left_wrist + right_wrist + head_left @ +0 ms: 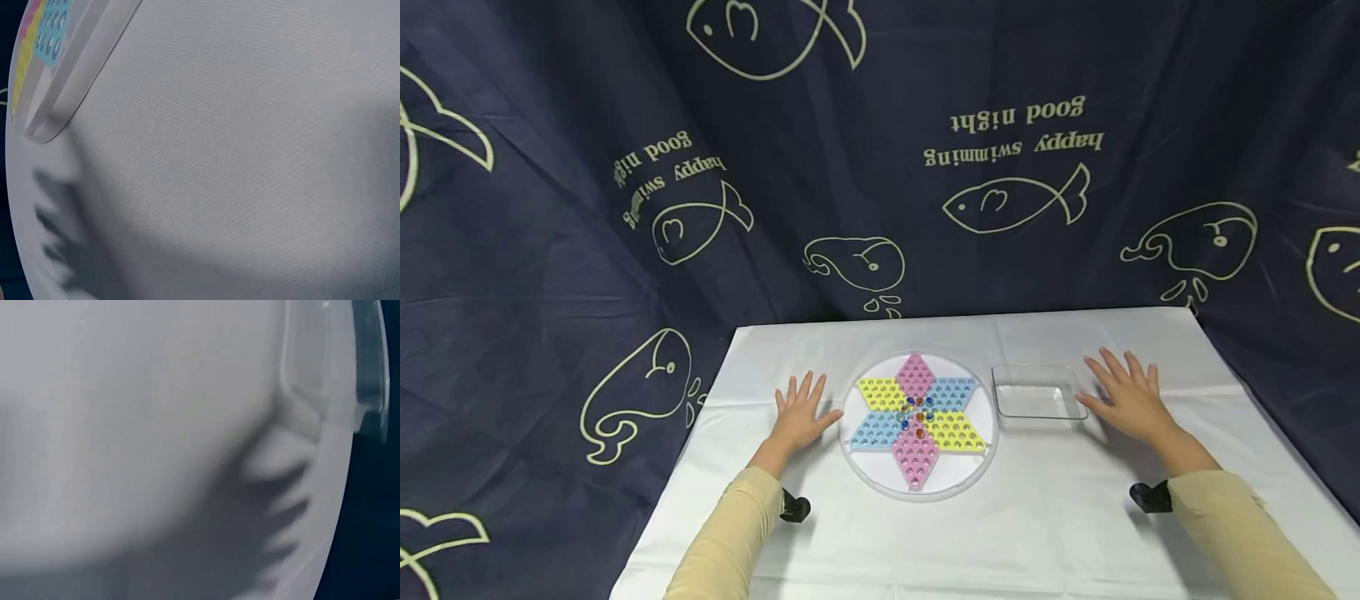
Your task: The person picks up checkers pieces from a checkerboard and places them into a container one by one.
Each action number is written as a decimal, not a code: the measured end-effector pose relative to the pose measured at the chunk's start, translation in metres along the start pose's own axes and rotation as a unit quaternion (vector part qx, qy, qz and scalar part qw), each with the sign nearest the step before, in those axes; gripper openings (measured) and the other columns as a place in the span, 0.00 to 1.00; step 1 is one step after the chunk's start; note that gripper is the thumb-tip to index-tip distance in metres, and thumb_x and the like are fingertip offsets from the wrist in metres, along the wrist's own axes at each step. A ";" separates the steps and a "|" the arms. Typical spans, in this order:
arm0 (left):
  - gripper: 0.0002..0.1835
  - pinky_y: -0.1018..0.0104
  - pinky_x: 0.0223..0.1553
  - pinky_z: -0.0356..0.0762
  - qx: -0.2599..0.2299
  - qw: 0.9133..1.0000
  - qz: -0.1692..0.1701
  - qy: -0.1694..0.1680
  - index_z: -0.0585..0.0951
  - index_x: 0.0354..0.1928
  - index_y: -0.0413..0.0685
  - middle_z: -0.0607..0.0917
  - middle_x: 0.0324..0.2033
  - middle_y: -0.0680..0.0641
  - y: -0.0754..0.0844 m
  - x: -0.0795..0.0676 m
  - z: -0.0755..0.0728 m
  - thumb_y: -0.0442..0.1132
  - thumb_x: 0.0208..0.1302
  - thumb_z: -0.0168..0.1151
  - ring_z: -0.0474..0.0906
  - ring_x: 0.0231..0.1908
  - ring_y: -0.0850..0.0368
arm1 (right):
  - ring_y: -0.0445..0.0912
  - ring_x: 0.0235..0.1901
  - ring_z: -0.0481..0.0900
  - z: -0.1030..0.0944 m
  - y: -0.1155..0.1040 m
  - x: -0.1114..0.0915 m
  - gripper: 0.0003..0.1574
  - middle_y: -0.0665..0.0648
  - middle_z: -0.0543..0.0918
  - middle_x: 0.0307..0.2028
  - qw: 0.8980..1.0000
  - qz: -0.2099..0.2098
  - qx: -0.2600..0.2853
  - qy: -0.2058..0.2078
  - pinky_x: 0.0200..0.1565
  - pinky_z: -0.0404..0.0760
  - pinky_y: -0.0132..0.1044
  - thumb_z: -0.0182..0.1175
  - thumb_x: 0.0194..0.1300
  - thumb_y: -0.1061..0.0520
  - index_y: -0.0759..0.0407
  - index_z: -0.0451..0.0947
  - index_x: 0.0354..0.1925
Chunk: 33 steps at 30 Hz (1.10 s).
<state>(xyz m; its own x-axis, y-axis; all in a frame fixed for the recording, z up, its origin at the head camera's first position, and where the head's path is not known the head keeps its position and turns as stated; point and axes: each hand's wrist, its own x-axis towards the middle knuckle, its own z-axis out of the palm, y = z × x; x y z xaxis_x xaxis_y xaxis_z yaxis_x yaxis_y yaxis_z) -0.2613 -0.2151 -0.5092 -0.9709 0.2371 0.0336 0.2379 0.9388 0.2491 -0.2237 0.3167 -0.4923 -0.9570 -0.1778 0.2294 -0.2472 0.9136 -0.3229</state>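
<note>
The game board [915,458] rests on white cloth [1037,517] before navy drapery [880,192].

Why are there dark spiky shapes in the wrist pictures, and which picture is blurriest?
Left wrist view: a finger-shaped shadow, probably from the left hand, falls on the white cloth; right wrist view: a similar shadow, probably from the right hand, and the blurriest picture; head view: clearer, with the star board easy to see.

Marbles [920,417] on star board [916,457]
</note>
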 end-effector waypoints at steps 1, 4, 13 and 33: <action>0.42 0.31 0.63 0.33 0.000 1.000 0.007 -0.004 0.51 0.71 0.50 0.49 0.70 0.39 0.001 0.000 0.000 0.64 0.61 0.48 0.37 0.68 0.32 | 0.71 0.66 0.34 0.001 -0.003 0.002 0.46 0.72 0.52 0.66 1.000 -0.003 0.002 0.002 0.59 0.22 0.70 0.53 0.62 0.38 0.60 0.52 0.68; 0.42 0.31 0.63 0.35 -0.007 0.999 0.034 -0.018 0.51 0.71 0.49 0.51 0.69 0.39 0.003 -0.002 0.001 0.62 0.62 0.49 0.39 0.68 0.32 | 0.71 0.66 0.37 0.003 -0.012 0.008 0.45 0.73 0.54 0.65 1.000 -0.012 0.020 0.011 0.60 0.23 0.69 0.54 0.62 0.38 0.61 0.53 0.67; 0.46 0.36 0.66 0.35 -0.085 0.990 0.094 -0.069 0.51 0.70 0.44 0.52 0.69 0.37 0.002 -0.012 0.018 0.60 0.57 0.57 0.41 0.67 0.33 | 0.70 0.62 0.51 0.019 -0.051 0.024 0.44 0.74 0.62 0.61 0.997 -0.019 0.076 0.026 0.64 0.38 0.66 0.58 0.60 0.43 0.69 0.59 0.63; 0.56 0.44 0.67 0.48 -0.137 0.983 0.093 -0.077 0.54 0.69 0.40 0.58 0.66 0.39 0.001 -0.020 0.029 0.61 0.43 0.69 0.49 0.66 0.38 | 0.61 0.52 0.71 0.056 -0.133 0.046 0.27 0.66 0.80 0.45 0.987 -0.081 0.140 -0.004 0.66 0.52 0.58 0.65 0.54 0.56 0.69 0.75 0.50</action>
<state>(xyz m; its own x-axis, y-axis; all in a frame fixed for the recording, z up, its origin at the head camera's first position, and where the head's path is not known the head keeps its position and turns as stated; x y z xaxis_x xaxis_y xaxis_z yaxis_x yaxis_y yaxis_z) -0.2407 -0.2113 -0.5377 -0.8908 0.4528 -0.0383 0.3742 0.7786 0.5037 -0.2432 0.1669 -0.4908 -0.9019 -0.3172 0.2931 -0.4291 0.7355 -0.5244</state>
